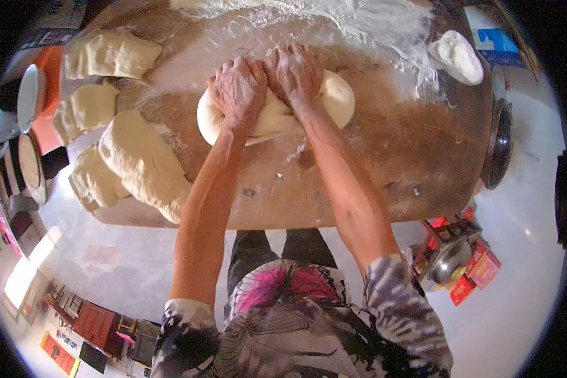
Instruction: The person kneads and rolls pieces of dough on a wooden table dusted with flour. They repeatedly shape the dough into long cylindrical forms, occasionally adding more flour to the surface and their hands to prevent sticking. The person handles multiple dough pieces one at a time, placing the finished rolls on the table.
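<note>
A thick roll of pale dough (279,120) lies across a wooden work board (406,156) before me. On its left part, my left hand (240,87) presses down with the fingers curled over the far side. Right beside it, my right hand (296,75) bears on the dough's middle, its fingers bent in the same way. Both forearms reach out straight, and the palms and fingertips are hidden. To the left rest several more pieces of dough, among them a long slab (139,158) near the front edge and a folded piece (113,55) farther back.
White flour (368,28) is spread along the board's far side. A white bowl-like container (457,57) sits at the far right. Beyond the right edge is a dark round pan (498,144). Lower right, a metal basin (449,260) stands by red packages (484,269).
</note>
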Demonstrator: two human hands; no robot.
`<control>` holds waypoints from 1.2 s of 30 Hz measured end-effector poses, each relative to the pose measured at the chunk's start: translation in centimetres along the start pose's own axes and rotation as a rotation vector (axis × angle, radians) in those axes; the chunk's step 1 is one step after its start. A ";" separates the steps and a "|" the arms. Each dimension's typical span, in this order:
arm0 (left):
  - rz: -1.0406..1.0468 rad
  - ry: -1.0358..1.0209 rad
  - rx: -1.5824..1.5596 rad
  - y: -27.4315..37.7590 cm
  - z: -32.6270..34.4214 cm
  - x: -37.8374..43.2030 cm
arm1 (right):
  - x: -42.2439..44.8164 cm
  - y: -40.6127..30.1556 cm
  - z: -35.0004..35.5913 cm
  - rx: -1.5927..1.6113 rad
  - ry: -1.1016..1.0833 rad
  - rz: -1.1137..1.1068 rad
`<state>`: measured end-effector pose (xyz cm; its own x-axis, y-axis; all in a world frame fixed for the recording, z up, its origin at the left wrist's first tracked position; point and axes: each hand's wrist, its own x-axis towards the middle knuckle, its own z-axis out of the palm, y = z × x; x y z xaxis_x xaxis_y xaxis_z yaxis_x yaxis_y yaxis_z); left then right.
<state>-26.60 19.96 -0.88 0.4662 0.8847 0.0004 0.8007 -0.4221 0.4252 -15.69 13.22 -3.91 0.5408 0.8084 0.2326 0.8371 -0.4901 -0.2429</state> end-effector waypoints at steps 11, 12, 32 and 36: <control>0.256 0.238 -0.024 2.2 -2.1 -14.3 | -12.6 1.9 -9.8 0.184 -0.005 -0.079; 0.246 0.237 -0.014 1.8 -1.6 -15.9 | -14.4 2.3 -9.3 0.178 0.068 -0.127; 0.189 0.308 0.010 1.3 2.0 -0.1 | 1.5 2.7 -2.1 -0.001 0.156 -0.295; 0.307 0.256 0.108 1.2 2.3 2.0 | 5.6 2.1 -1.7 -0.143 -0.213 -0.168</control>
<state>-23.78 20.80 -2.47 0.5918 0.7291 0.3437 0.6803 -0.6805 0.2722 -10.78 16.15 -1.50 0.3771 0.9247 0.0521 0.9246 -0.3726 -0.0792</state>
